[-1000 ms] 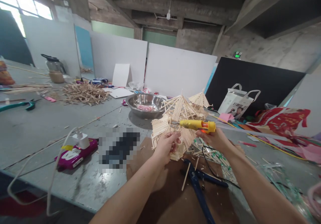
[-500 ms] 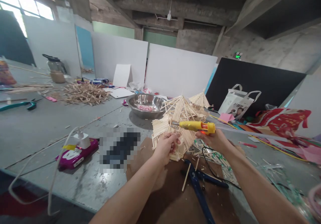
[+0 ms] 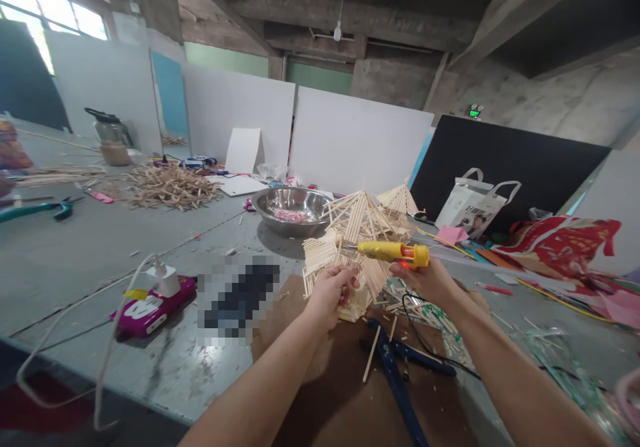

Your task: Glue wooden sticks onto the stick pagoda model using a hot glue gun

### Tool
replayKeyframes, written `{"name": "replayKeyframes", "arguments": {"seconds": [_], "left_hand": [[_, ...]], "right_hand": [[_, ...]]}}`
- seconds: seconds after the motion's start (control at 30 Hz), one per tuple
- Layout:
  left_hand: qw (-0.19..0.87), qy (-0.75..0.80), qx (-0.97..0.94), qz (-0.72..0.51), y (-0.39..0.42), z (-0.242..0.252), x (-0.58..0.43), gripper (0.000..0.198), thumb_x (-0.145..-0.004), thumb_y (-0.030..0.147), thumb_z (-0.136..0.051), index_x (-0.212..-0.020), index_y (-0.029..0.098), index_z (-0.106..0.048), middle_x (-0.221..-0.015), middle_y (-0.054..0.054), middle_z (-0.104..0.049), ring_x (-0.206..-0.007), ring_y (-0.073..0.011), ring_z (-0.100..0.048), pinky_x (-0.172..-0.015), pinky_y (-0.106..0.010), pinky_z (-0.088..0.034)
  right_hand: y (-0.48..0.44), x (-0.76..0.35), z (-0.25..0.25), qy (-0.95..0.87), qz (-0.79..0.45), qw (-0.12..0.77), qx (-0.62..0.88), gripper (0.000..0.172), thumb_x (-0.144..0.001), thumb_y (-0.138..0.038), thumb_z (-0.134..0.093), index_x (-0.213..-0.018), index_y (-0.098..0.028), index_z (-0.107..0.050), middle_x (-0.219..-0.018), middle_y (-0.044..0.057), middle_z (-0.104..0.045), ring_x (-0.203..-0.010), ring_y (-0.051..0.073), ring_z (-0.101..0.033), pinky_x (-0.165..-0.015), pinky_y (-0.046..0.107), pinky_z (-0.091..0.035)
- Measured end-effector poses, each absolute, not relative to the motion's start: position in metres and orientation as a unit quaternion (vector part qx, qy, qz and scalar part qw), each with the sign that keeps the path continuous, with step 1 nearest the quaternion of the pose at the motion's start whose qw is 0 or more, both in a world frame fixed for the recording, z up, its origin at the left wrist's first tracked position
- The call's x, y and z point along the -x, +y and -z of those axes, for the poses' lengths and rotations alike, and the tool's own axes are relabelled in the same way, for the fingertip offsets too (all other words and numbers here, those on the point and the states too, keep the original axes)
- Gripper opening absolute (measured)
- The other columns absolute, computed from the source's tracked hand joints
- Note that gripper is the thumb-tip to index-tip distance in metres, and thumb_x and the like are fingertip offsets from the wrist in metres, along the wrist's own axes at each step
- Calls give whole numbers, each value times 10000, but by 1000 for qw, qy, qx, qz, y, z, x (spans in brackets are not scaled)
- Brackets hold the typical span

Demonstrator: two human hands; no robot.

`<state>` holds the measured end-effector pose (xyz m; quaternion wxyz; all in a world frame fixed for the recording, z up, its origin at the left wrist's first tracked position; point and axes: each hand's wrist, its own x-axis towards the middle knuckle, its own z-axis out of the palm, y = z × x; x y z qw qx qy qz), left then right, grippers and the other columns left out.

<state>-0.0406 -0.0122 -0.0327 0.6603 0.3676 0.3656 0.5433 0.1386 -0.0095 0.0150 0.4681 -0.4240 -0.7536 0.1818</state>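
You bend your left hand in toward the stick house, its fingers curled and the tips of thumb and finger close together. They are right at the front of the house, but I cannot tell if they pinch a tiny stick. Your right hand is wrapped around a yellow glue gun. Its metal tip points left, in front of the house walls; I cannot tell if it touches them. A small red light glows under the gun.

The stick house, with its pointy roof, sits at the far edge of a brown board, and the board lies by the near edge of the bench. Another pointy stick roof peeks out behind it on the right. On the board, near your hands, are blue cutters with a loose stick by them.

A shiny metal bowl is just past the house, to the left. A purple power strip with a white plug is near the bench's near left edge. A heap of sticks is farther back on the left, and a white bag stands toward the far edge on the right.
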Motion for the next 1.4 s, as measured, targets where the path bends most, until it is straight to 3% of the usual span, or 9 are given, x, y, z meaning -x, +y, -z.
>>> {"name": "replayKeyframes", "arguments": {"seconds": [0.27, 0.47, 0.57, 0.7, 0.83, 0.97, 1.2, 1.4], "left_hand": [[663, 356, -369, -545, -10, 38, 42, 235, -564, 313, -652, -624, 128, -521, -474, 33, -518, -301, -17, -320, -315, -163, -171], [639, 381, -401, -535, -17, 36, 39, 244, -567, 348, -644, -626, 127, -559, -481, 21, -535, -294, -17, -308, -319, -171, -166], [589, 402, -480, -512, -27, 39, 34, 209, -612, 349, -603, -598, 143, -573, -470, 23, -525, -306, -30, -308, -339, -182, -198], [451, 417, -639, -463, -41, 53, 27, 187, -670, 314, -546, -583, 168, -621, -483, -3, -552, -442, -99, -447, -446, -201, -309], [310, 432, -745, -403, -51, 69, 25, 190, -702, 299, -512, -645, 198, -662, -607, -34, -632, -554, -149, -523, -534, -226, -340], [224, 446, -801, -331, -58, 80, 26, 209, -733, 281, -469, -692, 217, -664, -695, -58, -655, -649, -184, -570, -587, -240, -351], [167, 480, -830, -231, -66, 84, 34, 210, -727, 256, -456, -669, 230, -656, -720, -63, -645, -673, -187, -570, -588, -239, -357], [198, 528, -802, -196, -65, 76, 46, 161, -673, 298, -523, -639, 233, -667, -704, -67, -653, -677, -210, -577, -631, -279, -371]], "right_hand": [[-15, -137, -18, -733, -252, 470, 422, 163, -602, -317, -656, -535, -179, -601, -371, -56, -381, -343, 60, -307, -301, 194, -226], [-37, -145, -14, -685, -347, 495, 406, 286, -623, -445, -618, -557, -168, -606, -361, -40, -410, -318, 62, -336, -290, 192, -233], [-47, -160, -1, -640, -370, 550, 390, 328, -614, -491, -614, -617, -163, -608, -429, -13, -495, -314, 66, -375, -288, 195, -251], [-53, -183, 21, -548, -369, 649, 377, 380, -606, -530, -606, -691, -160, -593, -636, 42, -608, -321, 65, -415, -302, 214, -296], [-55, -199, 42, -445, -369, 727, 369, 408, -598, -573, -584, -696, -178, -555, -625, 8, -608, -302, 59, -420, -314, 217, -340], [-56, -206, 63, -368, -388, 748, 392, 381, -634, -562, -553, -691, -186, -528, -593, -29, -596, -292, 49, -417, -332, 212, -376], [-51, -217, 88, -275, -437, 759, 397, 381, -625, -567, -548, -692, -194, -509, -563, -44, -596, -296, 44, -410, -331, 194, -363], [-46, -224, 94, -256, -427, 768, 402, 376, -629, -565, -536, -704, -197, -516, -555, -48, -588, -301, 49, -419, -325, 194, -348]]}}
